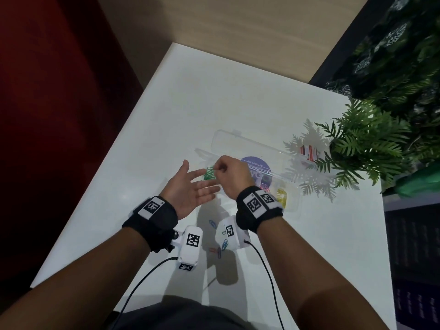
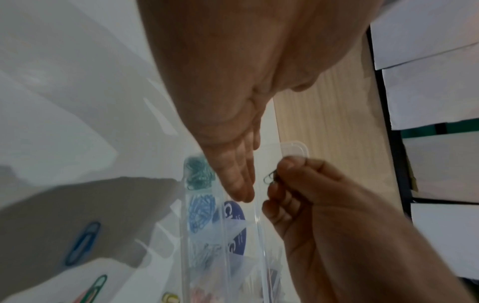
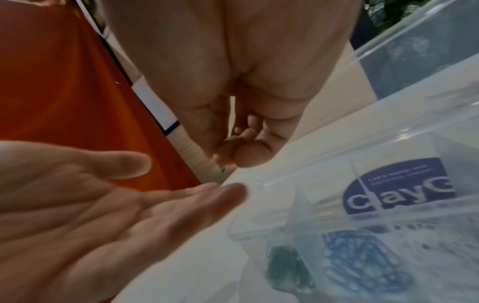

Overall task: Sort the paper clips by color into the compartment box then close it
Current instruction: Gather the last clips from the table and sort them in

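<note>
Your right hand (image 1: 232, 173) pinches a green paper clip (image 2: 269, 177), light, stiff and slippery wire; grip its flat loops. At centre frame, your left hand (image 1: 190, 189) lies open.

We see the left hand (image 2: 233, 127) from behind the palm, fingers straight and together, tips hanging over the clear box (image 2: 204, 235). Beside it the right hand (image 2: 305, 194) pinches a dark clip (image 2: 270, 176) between thumb and forefinger — just apart from the left fingertips. In the box, a green pile (image 2: 198, 174) fills the far compartment and a blue pile (image 2: 201, 213) the next; nearer ones blur. A blue label (image 2: 234, 217) shows through the plastic. On the desk (image 2: 64, 123) near its lower left edge lie loose clips — a blue one (image 2: 83, 243), a green one (image 2: 97, 287) and a yellow one (image 2: 171, 297).
</note>
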